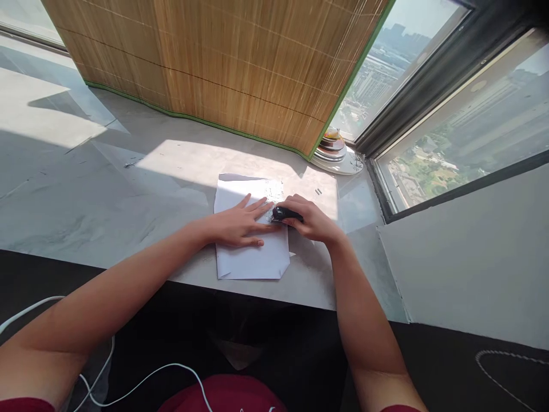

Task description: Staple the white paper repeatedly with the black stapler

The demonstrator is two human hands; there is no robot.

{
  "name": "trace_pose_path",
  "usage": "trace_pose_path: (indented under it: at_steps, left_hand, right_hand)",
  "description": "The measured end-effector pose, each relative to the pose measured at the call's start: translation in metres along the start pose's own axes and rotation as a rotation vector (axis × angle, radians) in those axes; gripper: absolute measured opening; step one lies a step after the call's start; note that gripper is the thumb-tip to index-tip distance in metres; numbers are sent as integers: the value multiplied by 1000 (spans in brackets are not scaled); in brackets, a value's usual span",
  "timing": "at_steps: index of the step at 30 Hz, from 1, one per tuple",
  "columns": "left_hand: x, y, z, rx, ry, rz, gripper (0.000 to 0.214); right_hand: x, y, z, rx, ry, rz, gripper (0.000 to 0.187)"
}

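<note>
Black stapler (283,214) is at the right side of the paper (253,263), right hand (309,217) curled round it, fingers gripping it. Left hand (240,223) lies palm-down across the paper's middle, fingers spread wide. Two little grey strips (318,191) sit just right of the paper. Red shirt (223,395) below the paper has white lettering (271,409), too cut off to read.

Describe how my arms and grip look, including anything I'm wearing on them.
Your left arm and right arm are bare below short, dark-red sleeves. The left grip and right grip are both ungloved, and no watch or bracelet shows.
</note>
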State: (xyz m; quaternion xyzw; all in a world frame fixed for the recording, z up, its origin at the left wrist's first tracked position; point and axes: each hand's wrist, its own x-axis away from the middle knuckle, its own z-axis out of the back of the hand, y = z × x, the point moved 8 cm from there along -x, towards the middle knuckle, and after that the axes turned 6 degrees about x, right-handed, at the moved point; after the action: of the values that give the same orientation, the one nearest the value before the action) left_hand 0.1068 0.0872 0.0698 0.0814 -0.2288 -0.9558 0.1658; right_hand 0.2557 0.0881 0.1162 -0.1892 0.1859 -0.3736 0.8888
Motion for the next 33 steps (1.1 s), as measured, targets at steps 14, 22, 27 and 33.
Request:
trace_pose_path:
  at_steps: [14, 22, 27, 33]
  left_hand:
    - [-3, 1, -2, 28, 12, 15, 60]
    - [-2, -2, -4, 13, 20, 25, 59]
    - [-2, -3, -4, 19, 6, 50, 61]
    - [-2, -2, -4, 28, 1, 55, 59]
  right_hand:
    - [-6, -2, -4, 39, 51, -52, 33]
    - [-6, -4, -4, 50, 43, -85, 29]
    - [-6, -5, -2, 40, 54, -91, 31]
    - [-6, -7, -2, 43, 40, -108, 31]
